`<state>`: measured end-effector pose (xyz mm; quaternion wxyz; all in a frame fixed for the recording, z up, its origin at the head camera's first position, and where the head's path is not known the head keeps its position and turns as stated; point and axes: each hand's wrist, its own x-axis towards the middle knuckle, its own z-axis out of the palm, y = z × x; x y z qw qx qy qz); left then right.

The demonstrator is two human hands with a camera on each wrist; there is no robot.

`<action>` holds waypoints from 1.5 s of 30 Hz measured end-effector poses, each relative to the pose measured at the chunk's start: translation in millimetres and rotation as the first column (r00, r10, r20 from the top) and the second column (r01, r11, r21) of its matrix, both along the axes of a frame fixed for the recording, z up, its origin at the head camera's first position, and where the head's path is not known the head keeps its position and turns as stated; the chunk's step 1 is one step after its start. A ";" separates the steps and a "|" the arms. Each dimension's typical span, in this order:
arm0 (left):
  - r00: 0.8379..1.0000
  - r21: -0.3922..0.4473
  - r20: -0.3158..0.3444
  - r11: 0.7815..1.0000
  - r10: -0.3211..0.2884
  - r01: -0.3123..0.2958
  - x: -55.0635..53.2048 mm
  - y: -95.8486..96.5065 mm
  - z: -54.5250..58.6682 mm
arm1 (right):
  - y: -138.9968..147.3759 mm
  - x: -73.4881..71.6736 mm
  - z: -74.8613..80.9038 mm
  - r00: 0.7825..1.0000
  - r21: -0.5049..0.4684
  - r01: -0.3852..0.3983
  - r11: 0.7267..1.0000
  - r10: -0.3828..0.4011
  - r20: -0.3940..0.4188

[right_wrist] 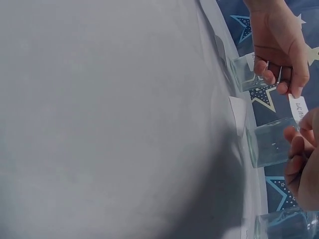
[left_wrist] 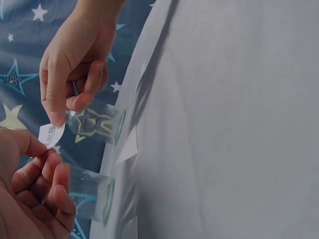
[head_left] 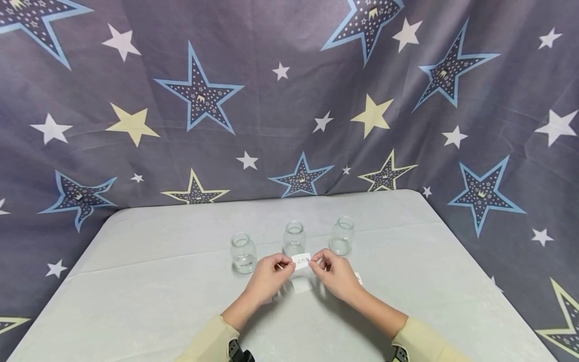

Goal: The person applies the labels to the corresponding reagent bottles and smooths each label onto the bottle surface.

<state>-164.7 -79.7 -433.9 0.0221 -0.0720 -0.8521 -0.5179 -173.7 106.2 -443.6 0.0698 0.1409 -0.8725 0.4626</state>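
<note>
Your pale sleeves [head_left: 205, 341], then a written label [head_left: 301, 260].
Your left hand [head_left: 267, 278] and right hand [head_left: 335, 274] pinch its ends above the desk [head_left: 149, 291], near the middle jar [head_left: 294, 237]; a white slip [head_left: 302, 285] lies below.

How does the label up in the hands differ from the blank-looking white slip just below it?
The held label is pinched between the left hand and right hand; the white slip rests on the table, touched by neither. The held label bears dark characters; the white slip shows none on its visible face. Both are white pieces.
</note>
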 end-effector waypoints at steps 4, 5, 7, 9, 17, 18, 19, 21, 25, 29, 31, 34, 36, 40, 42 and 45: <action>1.000 -0.027 -0.027 1.000 0.000 0.000 -4.2 -2.1 -1.2 | -0.4 -4.0 -0.6 1.000 -0.013 -0.014 1.000 0.015 0.027; 1.000 -0.029 -0.025 1.000 0.001 -0.001 -5.5 -2.3 -1.5 | -0.5 -5.3 -1.0 0.999 -0.015 -0.014 1.000 0.015 0.033; 1.000 -0.037 -0.031 0.999 -0.004 0.003 -8.0 -3.1 -2.7 | -0.7 -7.9 -1.7 0.999 -0.013 -0.013 1.000 0.013 0.045; 0.999 -0.047 -0.034 0.999 -0.005 0.003 -10.6 -3.6 -4.1 | -0.9 -10.5 -2.5 0.999 -0.007 -0.014 1.000 0.015 0.050; 1.000 -0.151 -0.015 0.988 0.015 -0.017 -18.7 -2.8 -9.5 | -0.5 -18.8 -7.4 0.997 0.002 -0.027 1.000 0.027 0.069; 1.000 -0.157 -0.008 0.987 0.017 -0.018 -19.3 -2.2 -9.3 | -0.5 -19.8 -8.2 0.997 -0.003 -0.029 1.000 0.030 0.070; 1.000 -0.162 -0.002 0.986 0.022 -0.022 -19.7 -1.7 -8.9 | -0.5 -20.9 -9.1 0.997 -0.006 -0.032 0.999 0.032 0.069; 0.999 -0.171 0.005 0.985 0.032 -0.031 -20.6 -0.8 -8.0 | -0.6 -23.2 -10.7 0.997 -0.015 -0.037 0.999 0.038 0.072; 0.998 -0.182 0.017 0.982 0.054 -0.050 -23.0 0.6 -7.9 | -1.3 -27.3 -13.8 0.994 -0.034 -0.044 0.998 0.047 0.094; 0.998 -0.203 -0.002 0.977 0.069 -0.068 -26.3 0.8 -11.2 | -3.4 -30.8 -16.7 0.994 -0.043 -0.043 0.998 0.047 0.100; 0.997 -0.216 -0.026 0.973 0.077 -0.081 -27.9 0.3 -13.7 | -4.7 -32.6 -18.1 0.994 -0.044 -0.045 0.998 0.049 0.094; 0.994 -0.216 -0.056 0.971 0.091 -0.101 -29.5 -0.7 -16.3 | -6.7 -35.3 -19.6 0.994 -0.048 -0.048 0.998 0.052 0.091; 0.992 -0.217 -0.072 0.970 0.100 -0.113 -30.4 -1.1 -17.6 | -7.7 -36.7 -20.2 0.995 -0.049 -0.045 0.998 0.049 0.092; 0.990 -0.214 -0.070 0.968 0.119 -0.132 -31.4 -0.4 -17.3 | -8.5 -38.8 -21.4 0.994 -0.046 -0.033 0.998 0.037 0.098; 0.989 -0.210 -0.065 0.967 0.131 -0.141 -31.7 0.3 -16.9 | -8.8 -39.7 -22.4 0.995 -0.041 -0.032 0.999 0.035 0.093; 0.988 -0.206 -0.062 0.966 0.144 -0.154 -31.9 1.0 -16.9 | -9.6 -40.2 -23.1 0.995 -0.041 -0.032 0.999 0.035 0.089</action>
